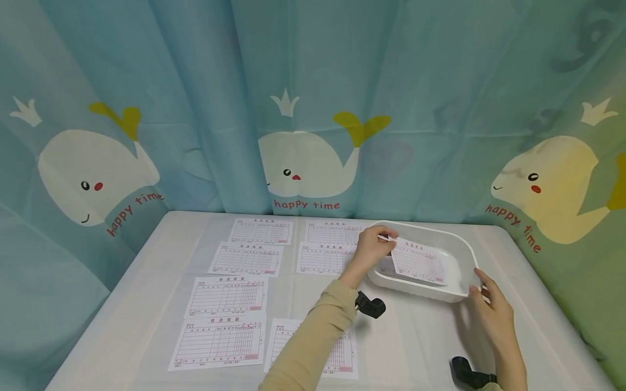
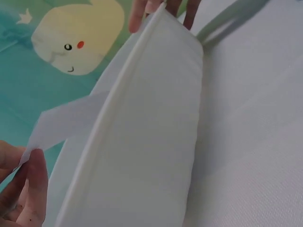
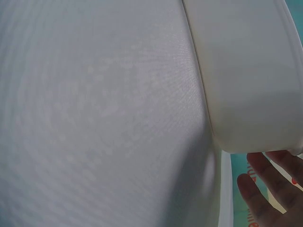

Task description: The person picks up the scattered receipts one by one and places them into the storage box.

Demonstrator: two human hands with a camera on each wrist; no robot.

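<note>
My left hand (image 1: 369, 252) pinches a printed receipt slip (image 1: 418, 260) by its left edge, between thumb and fingers. The slip hangs tilted inside a white plastic basin (image 1: 462, 274) at the table's back right. A greyish patch shows under the slip; whether it is shadow or more paper I cannot tell. My right hand (image 1: 496, 312) grips the basin's right end, thumb at the rim and fingers around the outer wall. In the left wrist view the slip (image 2: 68, 118) reaches from the fingertips over the basin's rim (image 2: 102, 116).
Several receipt slips lie flat in rows on the white table: some at left (image 1: 227, 296), others mid-table (image 1: 325, 263). A front slip (image 1: 339, 353) is partly covered by my left sleeve (image 1: 313, 336). Behind the table hangs a blue-green whale curtain (image 1: 313, 54).
</note>
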